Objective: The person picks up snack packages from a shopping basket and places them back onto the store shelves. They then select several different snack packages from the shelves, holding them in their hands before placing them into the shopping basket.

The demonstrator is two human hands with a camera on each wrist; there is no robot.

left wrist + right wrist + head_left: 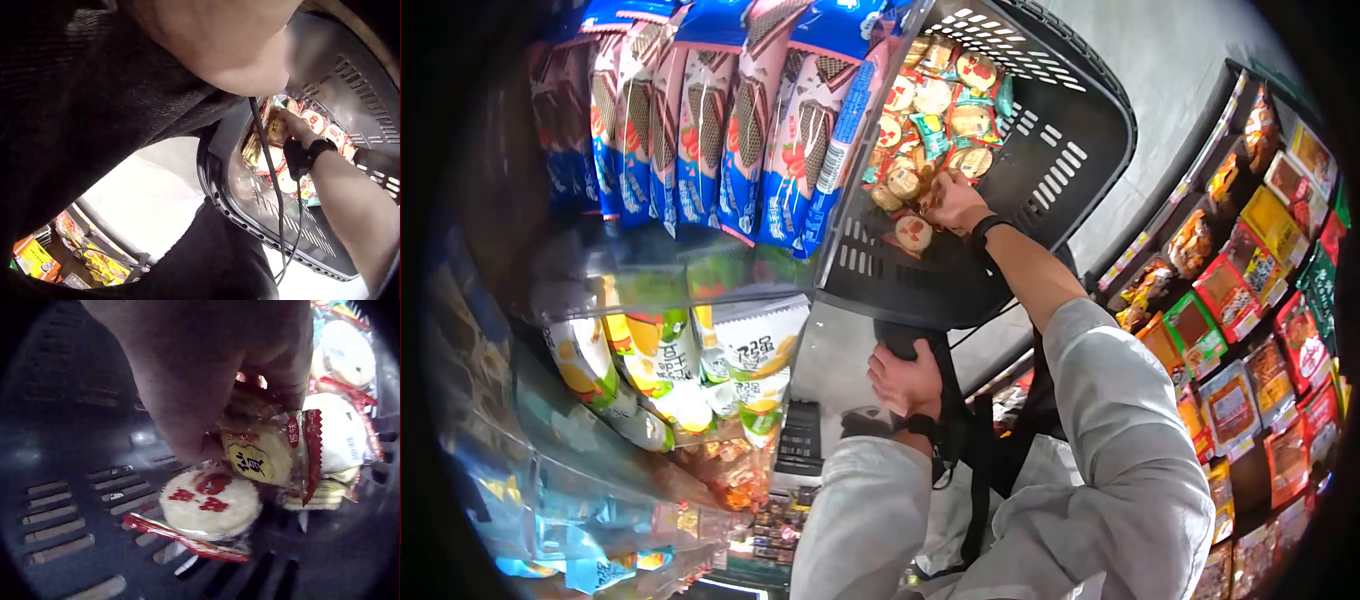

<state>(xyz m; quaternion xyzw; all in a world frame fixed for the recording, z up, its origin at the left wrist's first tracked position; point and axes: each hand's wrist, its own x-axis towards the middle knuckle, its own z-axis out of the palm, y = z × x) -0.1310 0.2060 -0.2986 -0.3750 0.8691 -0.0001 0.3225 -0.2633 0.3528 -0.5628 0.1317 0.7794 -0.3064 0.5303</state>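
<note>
One black basket (1090,125) appears in the head view, with a heap of wrapped biscuits (935,95) gathered at one end. The right hand (956,205) reaches in at the heap's near edge; the left hand (905,378) lies outside the basket, over something black, and whether it grips cannot be told. Judging by the heap, much of the handling is done, while the piece under the right fingers is not yet released. Beside the basket hang blue-and-pink wafer packs (735,140), one with a barcode; white-and-green packs (750,345) below seem to carry the character 强.

The left wrist view shows the right arm crossing the basket wall to the biscuits; red marks are visible on some, but nothing there reads clearly.

In the right wrist view, thumb and fingers pinch a packet (265,456) reading 仙贝, with 原味 on a red label. A round biscuit (212,506) with red markings lies just below, on the slotted basket floor.
</note>
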